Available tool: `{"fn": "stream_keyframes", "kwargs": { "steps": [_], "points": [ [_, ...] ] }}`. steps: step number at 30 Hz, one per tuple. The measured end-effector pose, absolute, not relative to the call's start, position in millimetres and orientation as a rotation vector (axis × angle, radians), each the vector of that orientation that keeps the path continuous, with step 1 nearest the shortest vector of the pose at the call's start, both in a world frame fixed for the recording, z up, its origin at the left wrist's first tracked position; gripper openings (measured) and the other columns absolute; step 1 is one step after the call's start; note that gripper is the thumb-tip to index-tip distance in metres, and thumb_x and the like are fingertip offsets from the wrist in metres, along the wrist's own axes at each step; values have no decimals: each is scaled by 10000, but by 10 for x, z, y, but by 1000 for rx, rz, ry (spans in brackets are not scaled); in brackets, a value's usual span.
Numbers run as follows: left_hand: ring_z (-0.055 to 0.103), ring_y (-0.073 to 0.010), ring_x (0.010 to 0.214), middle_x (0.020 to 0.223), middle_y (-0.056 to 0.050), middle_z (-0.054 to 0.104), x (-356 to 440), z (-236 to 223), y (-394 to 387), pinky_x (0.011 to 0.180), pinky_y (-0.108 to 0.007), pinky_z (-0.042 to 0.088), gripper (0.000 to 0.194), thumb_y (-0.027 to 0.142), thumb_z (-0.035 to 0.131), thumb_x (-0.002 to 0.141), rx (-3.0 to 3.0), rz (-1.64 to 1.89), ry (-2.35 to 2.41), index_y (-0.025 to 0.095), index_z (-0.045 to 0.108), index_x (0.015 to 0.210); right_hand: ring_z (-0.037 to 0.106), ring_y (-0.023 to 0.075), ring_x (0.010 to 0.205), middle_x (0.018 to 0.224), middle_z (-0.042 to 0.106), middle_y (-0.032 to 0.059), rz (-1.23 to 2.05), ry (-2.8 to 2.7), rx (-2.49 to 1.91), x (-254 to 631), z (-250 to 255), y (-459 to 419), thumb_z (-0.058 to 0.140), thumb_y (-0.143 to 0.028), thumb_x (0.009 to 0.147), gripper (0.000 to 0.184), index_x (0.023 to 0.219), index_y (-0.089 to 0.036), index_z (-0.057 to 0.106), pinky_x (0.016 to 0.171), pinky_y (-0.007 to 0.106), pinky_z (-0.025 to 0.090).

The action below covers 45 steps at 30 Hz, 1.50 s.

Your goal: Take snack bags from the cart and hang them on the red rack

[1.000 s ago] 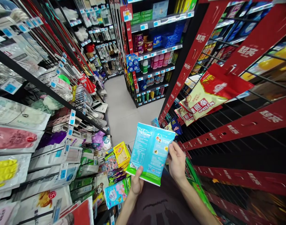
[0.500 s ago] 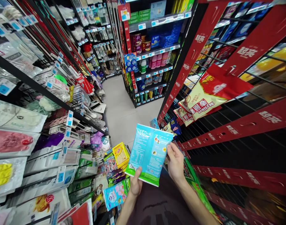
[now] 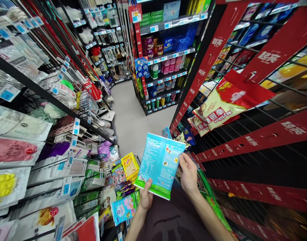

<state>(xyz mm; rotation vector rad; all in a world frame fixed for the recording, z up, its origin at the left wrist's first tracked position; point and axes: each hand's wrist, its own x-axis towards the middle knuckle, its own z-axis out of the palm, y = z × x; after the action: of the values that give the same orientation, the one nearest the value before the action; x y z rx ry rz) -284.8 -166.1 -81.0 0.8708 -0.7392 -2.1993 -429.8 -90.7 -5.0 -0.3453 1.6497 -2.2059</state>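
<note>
Both hands hold up a blue plastic snack bag with a green lower edge, its side of small print facing me. My left hand grips the bottom left edge, thumb on the printed side. On the right edge, near the upper corner, my right hand pinches the bag; its other fingers are behind it, partly hidden. Just left of the bag is a yellow packet. Beside my left wrist lies another blue packet with pink pictures.
Racks of bagged gloves and household goods line my left. At right stands a red-framed wire rack with hanging red-and-cream snack bags. Ahead, the grey floor leads to a shelf unit of bottles and boxes.
The surroundings have shifted very slightly rightward in the view. Both hands keep the same hold on the blue bag, which stays almost still.
</note>
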Motion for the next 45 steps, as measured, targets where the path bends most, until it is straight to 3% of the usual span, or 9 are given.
{"fn": "stream_keyframes", "kwargs": {
  "steps": [11, 28, 45],
  "points": [
    [535, -320, 1220, 1248, -106, 633, -2872, -777, -1653, 1066, -461, 397, 677, 384, 763, 678, 910, -2200, -755, 195, 553, 1293, 503, 140, 645, 792, 637, 15, -2181, 1590, -319, -4328, -40, -874, 630, -430, 835, 251, 910, -193, 662, 571, 243, 415],
    [548, -315, 1203, 1232, -97, 638, -2848, -829, -1643, 1061, -458, 401, 696, 350, 761, 693, 897, -2193, -751, 197, 514, 1326, 586, 169, 687, 834, 675, 26, -2167, 1583, -263, -4304, -31, -872, 652, -460, 808, 279, 911, -201, 666, 566, 256, 449],
    [569, -317, 1173, 1253, -115, 623, -2824, -882, -1661, 1031, -440, 435, 745, 350, 760, 704, 903, -2175, -728, 179, 472, 1370, 569, 146, 721, 868, 660, 13, -2155, 1500, -299, -4295, -35, -920, 632, -419, 846, 220, 914, -211, 664, 594, 236, 433]
  ]
}}
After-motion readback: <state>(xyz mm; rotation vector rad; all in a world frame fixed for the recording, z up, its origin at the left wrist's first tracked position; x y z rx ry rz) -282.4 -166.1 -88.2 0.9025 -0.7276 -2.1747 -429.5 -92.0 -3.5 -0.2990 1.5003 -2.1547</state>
